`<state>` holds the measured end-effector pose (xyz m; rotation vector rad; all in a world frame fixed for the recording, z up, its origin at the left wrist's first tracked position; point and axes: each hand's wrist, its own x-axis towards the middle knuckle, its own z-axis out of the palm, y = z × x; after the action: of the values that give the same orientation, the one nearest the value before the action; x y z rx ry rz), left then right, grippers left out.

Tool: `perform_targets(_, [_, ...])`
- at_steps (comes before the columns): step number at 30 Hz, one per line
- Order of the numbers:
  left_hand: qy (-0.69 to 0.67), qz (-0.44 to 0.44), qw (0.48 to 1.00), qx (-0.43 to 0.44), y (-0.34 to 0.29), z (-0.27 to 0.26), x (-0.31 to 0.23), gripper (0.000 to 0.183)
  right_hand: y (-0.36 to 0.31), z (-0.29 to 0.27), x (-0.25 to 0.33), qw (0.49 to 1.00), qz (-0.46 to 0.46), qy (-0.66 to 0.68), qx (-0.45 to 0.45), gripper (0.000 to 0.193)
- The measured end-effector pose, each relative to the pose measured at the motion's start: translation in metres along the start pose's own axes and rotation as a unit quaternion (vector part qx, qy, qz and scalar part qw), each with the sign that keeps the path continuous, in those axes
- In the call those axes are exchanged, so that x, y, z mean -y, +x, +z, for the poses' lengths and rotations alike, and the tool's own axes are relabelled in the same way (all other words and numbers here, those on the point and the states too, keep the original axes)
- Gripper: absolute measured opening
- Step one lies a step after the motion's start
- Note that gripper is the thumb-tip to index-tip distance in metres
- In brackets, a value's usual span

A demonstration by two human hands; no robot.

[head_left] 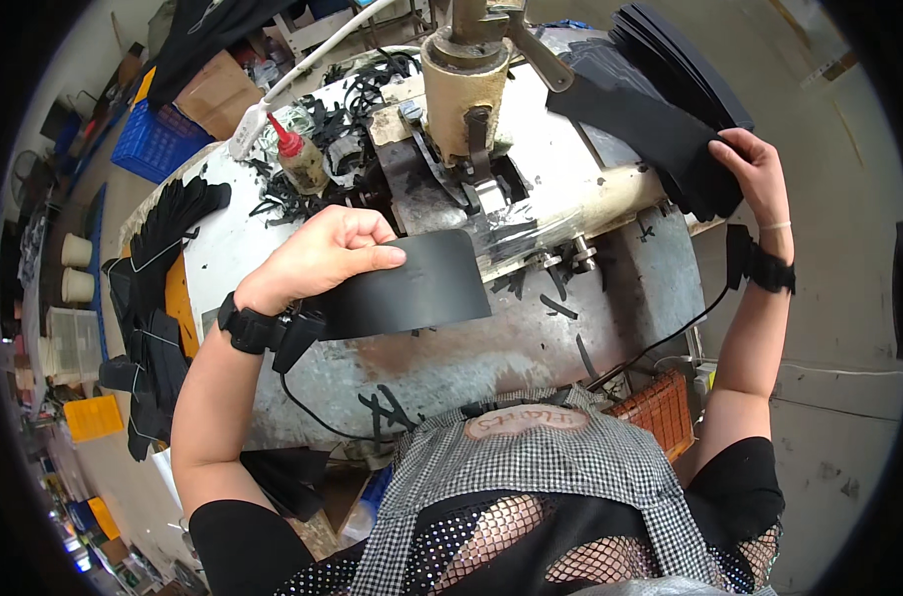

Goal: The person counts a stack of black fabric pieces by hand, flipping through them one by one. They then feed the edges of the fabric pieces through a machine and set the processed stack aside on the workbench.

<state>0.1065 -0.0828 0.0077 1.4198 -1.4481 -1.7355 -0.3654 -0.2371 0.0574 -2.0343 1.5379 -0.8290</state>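
Observation:
My left hand [337, 253] pinches a smooth black leather-like piece [426, 288] with rounded corners between thumb and curled fingers. The piece lies in front of the working head of a cream-coloured bench machine [461, 99]. Out to the right, my right hand [754, 169] grips the end of a matte black strip [630, 114] between thumb and fingers. That strip slants over a pile of similar black pieces [670, 50] at the table's far right.
Black offcuts [362, 99] are heaped behind and left of the machine, around a red-capped bottle [302, 164]. Tied bundles of black pieces [148, 298] hang along the left edge. A white cable [322, 55] crosses the far side. Scraps lie on the metal tabletop [511, 363].

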Motion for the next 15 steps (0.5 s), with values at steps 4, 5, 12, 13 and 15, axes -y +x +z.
perform_targets(4, [-0.004, 0.009, 0.999, -0.036, 0.002, 0.005, -0.005, 0.017, -0.018, 0.027, 0.019, 0.917, -0.195, -0.294, -0.188, 0.044])
perform_targets(5, [0.000, 0.003, 0.999, -0.036, 0.005, 0.004, -0.002, 0.018, -0.029, 0.045, 0.038, 0.934, -0.255, -0.219, -0.123, 0.051])
perform_targets(12, [0.018, 0.007, 0.999, -0.046, 0.035, 0.012, -0.001, 0.025, -0.068, 0.127, 0.052, 0.901, -0.398, -0.171, -0.027, 0.042])
perform_targets(13, [0.020, 0.008, 0.999, -0.043, 0.032, 0.012, -0.002, 0.025, -0.059, 0.113, 0.050, 0.906, -0.391, -0.155, -0.043, 0.037])
perform_targets(15, [-0.048, -0.016, 0.998, -0.046, 0.022, 0.016, -0.006, 0.025, -0.050, 0.073, 0.060, 0.922, -0.362, -0.131, -0.054, 0.030])
